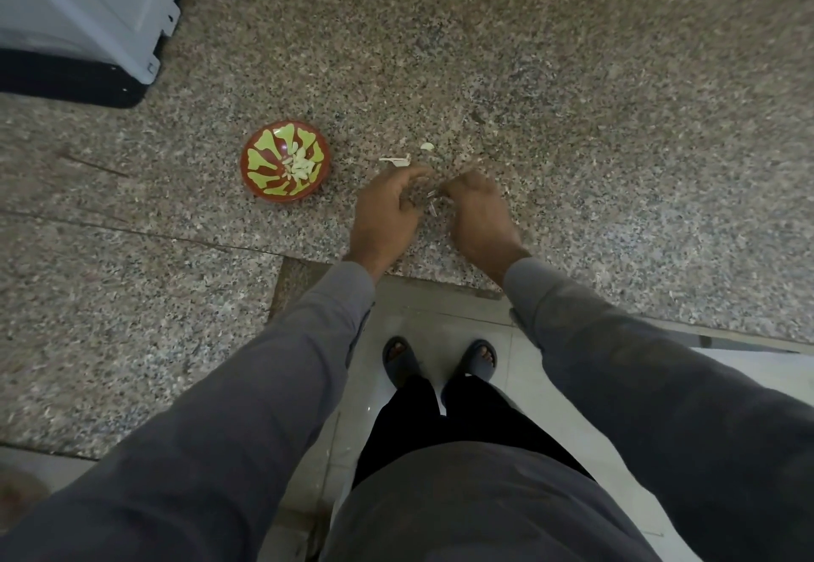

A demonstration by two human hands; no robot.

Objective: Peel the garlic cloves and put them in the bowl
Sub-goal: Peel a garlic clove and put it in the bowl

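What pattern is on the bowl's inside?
Red-brown bowl with yellow-green leaf shapes, clearest in head view.

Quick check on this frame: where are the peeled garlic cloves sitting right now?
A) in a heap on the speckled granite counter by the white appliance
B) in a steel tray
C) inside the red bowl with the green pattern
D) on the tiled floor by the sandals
C: the pale peeled garlic cloves lie inside the round red bowl with the green pattern, which stands on the speckled granite counter to the left of the left hand.

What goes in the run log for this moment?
step: peeling | hands: both on clove | bowl: holds peeled cloves | skins: on counter
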